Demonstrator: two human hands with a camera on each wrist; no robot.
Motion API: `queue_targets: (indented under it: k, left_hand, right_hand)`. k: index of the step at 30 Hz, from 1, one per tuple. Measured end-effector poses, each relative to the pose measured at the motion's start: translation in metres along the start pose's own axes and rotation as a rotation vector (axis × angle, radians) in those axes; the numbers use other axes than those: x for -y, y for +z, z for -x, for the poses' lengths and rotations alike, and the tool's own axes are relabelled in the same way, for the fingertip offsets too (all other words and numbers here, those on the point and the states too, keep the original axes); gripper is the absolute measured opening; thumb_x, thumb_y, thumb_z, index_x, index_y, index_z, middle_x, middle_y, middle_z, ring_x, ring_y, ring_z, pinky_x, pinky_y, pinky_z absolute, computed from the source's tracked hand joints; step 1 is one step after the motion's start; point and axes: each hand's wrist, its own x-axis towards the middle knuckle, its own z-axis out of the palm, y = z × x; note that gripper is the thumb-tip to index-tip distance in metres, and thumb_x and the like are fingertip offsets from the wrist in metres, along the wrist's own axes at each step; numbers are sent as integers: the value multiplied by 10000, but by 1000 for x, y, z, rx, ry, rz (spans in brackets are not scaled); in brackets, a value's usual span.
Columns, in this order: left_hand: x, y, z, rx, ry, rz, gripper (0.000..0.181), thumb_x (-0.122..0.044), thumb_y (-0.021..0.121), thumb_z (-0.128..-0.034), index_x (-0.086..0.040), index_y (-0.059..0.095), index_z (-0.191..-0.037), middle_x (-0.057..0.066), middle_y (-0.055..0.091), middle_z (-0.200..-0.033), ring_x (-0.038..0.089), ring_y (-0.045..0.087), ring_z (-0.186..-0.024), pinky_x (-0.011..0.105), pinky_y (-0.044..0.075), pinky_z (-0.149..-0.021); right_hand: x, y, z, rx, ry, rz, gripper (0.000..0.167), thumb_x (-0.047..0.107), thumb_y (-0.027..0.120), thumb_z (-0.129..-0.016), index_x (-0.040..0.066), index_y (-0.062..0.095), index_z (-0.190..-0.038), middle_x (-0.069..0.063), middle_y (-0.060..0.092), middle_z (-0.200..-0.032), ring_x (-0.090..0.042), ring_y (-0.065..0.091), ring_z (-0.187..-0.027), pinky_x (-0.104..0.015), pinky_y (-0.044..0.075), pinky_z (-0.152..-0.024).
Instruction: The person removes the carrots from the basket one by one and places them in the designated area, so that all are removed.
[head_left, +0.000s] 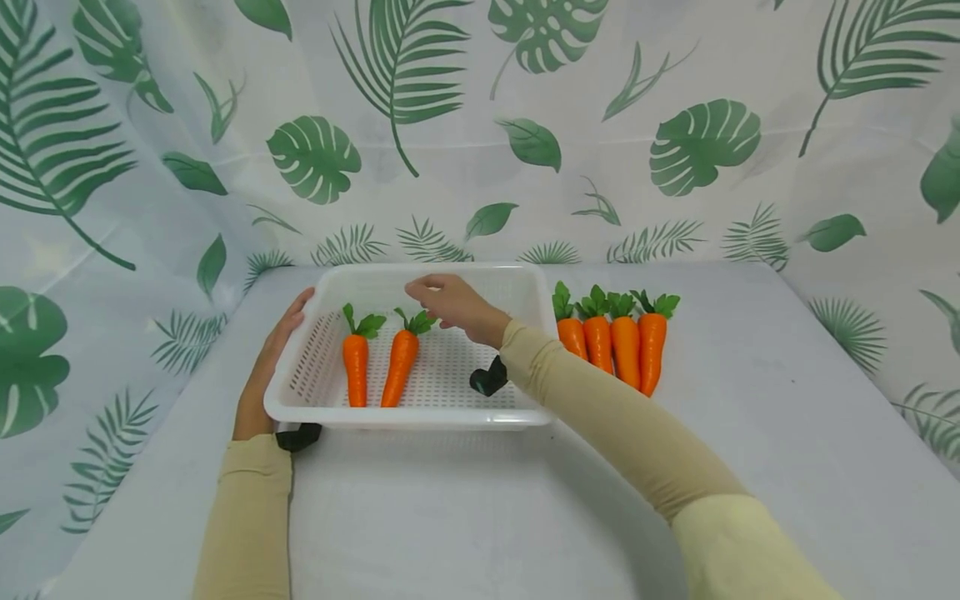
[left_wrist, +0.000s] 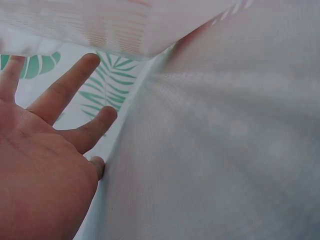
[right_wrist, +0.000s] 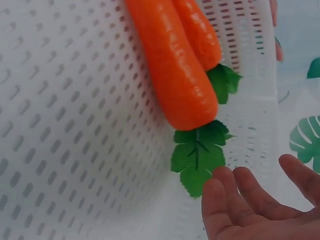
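Observation:
A white plastic basket [head_left: 450,417] with slotted walls holds two orange carrots with green leafy tops, a left carrot [head_left: 356,367] and a right carrot [head_left: 401,367]. My left hand [head_left: 276,354] lies along the outside of the basket's left wall. Its fingers are spread and fairly straight in the left wrist view, beneath the basket's rim. Over the basket is my right hand [head_left: 459,307], just beyond the right carrot's leaves [right_wrist: 198,157]. Nothing sits between its loosely bent fingers, which stand apart from the carrot's orange body in the right wrist view.
Several more carrots [head_left: 625,342] lie side by side on the white table [head_left: 750,400], right of the basket. A leaf-patterned cloth [head_left: 450,192] hangs behind and at both sides. Dark wrist-worn pieces [head_left: 489,377] show near both wrists.

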Motion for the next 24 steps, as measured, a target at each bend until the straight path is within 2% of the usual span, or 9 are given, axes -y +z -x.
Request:
queue_targets:
  k: [5,9,13,18,24]
  left_hand:
    - [-2,4,3,-75,-96,-59,581,-331,321,-1187,-195,174,-1732,-88,551,-1475,58,559,-1297,223,463,-1071]
    - [-3,4,1,-73,-109,-92,574,-329,295,-1191,-182,165,-1731,-70,544,-1484,71,553,-1299,227,456,-1079]
    - [-2,3,-1,-58,-89,-110,561,-323,297,-1192,-181,194,-1725,-82,556,-1463,81,560,-1292,216,467,-1058]
    - [-2,4,-2,-52,-77,-100,549,-282,267,-1189,-149,186,-1716,-117,582,-1415,61,559,-1271,214,467,-1040]
    - [-5,6,0,-62,-129,-109,584,-345,296,-1188,-204,149,-1735,-57,478,-1529,67,508,-1340,255,416,-1128]
  right_hand:
    - [-2,5,1,46,45,43,501,364,580,-1118,81,580,-1531,-139,567,-1530,-399,580,-1302,-547,484,-1091]
    - [-2,7,2,61,73,71,512,334,593,-1114,86,546,-1560,-136,533,-1572,-364,557,-1359,-535,483,-1103]
    - [-3,7,4,28,83,78,530,300,608,-1101,80,525,-1576,-130,490,-1606,-334,535,-1382,-544,487,-1099]
    - [-6,5,4,-5,95,67,521,264,619,-1090,73,531,-1567,-138,516,-1573,-350,543,-1366,-563,497,-1082]
    - [-8,7,4,73,116,124,502,260,621,-1088,92,551,-1557,-147,584,-1499,-415,586,-1283,-519,531,-1033]
